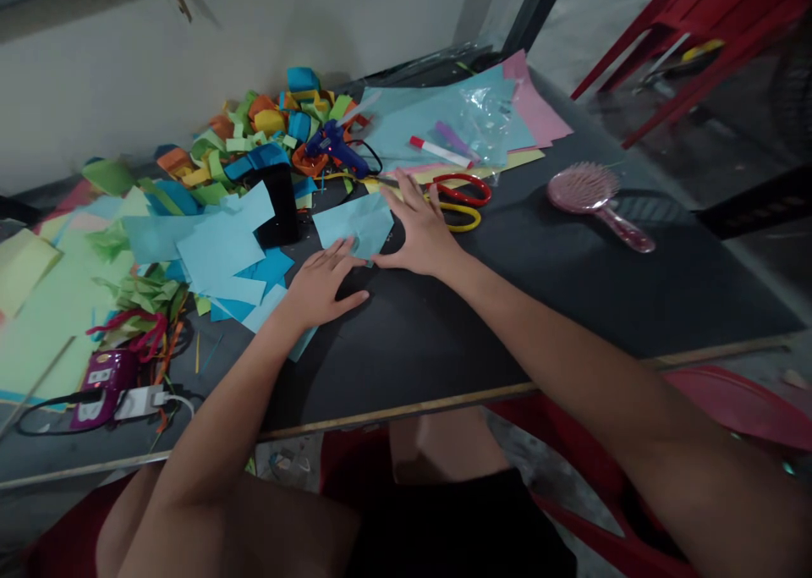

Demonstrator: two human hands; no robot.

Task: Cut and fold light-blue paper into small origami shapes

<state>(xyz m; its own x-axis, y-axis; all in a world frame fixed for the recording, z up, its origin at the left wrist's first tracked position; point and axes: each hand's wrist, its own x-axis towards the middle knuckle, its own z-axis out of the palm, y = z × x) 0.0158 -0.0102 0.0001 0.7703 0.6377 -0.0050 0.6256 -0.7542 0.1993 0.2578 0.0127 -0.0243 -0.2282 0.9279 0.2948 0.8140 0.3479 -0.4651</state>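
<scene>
A light blue sheet of paper (348, 218) lies on the dark tabletop in front of me, one corner or fold of it turned toward me. My left hand (323, 286) rests flat with its fingertips on the paper's near left edge, thumb stretched out. At the right edge of the sheet, my right hand (419, 227) has its fingers spread, thumb low by the near corner. Scissors with red and yellow handles (487, 190) lie just beyond and right of that hand, their blades partly hidden.
Cut blue papers (219, 252) and a black phone-like object (279, 206) are left. Behind are colourful paper loops (270, 121), a blue glue gun (336, 145) and a red-capped marker (441, 151). A pink hairbrush (584, 190) lies right; a purple power strip (105, 388) sits near left.
</scene>
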